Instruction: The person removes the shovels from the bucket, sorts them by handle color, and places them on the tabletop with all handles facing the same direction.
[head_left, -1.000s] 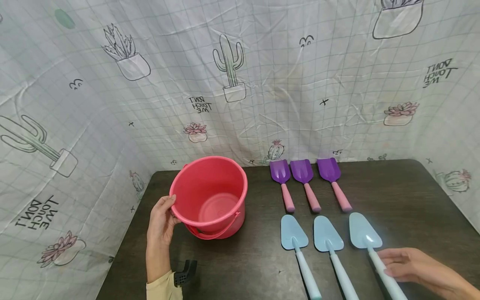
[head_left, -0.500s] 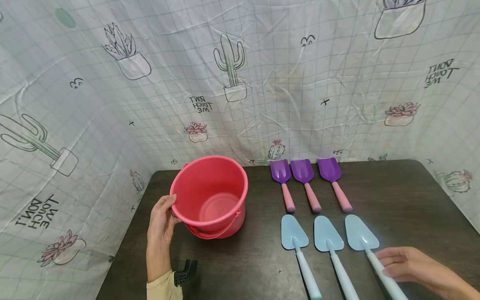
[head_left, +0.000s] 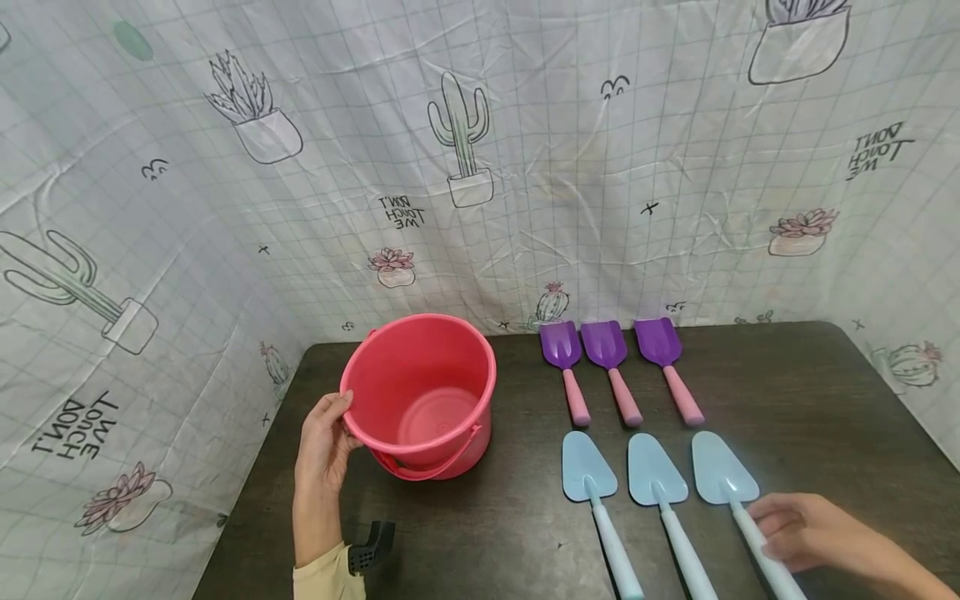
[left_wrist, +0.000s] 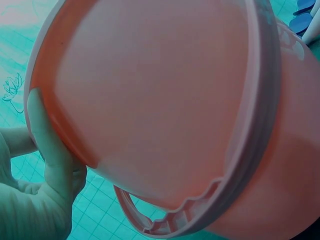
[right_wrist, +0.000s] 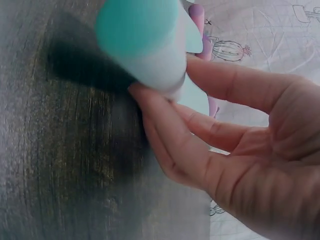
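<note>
My left hand (head_left: pixel 324 446) grips the near left rim of a red plastic bucket (head_left: pixel 483 442). In the left wrist view its thumb lies on the inner wall of the bucket (left_wrist: pixel 150 100), with other fingers outside. The bucket's handle hangs down at the front. At the right, my right hand (head_left: pixel 813 533) pinches the handle of the rightmost light-blue garden trowel (head_left: pixel 723 468). The right wrist view shows thumb and fingertips of the right hand (right_wrist: pixel 240 145) on either side of the trowel's handle (right_wrist: pixel 145 45), low over the dark wood.
Two more light-blue trowels, a left one (head_left: pixel 587 467) and a middle one (head_left: pixel 656 468), lie beside it. Behind them is a row of purple scoops with pink handles (head_left: pixel 603 343). A cactus-print cloth (head_left: pixel 525 167) hangs behind the dark table (head_left: pixel 525 542).
The rightmost trowel has shifted slightly left, its blade now nearer the middle trowel. My right hand has moved a little left with it. The left hand and bucket have stayed put.
</note>
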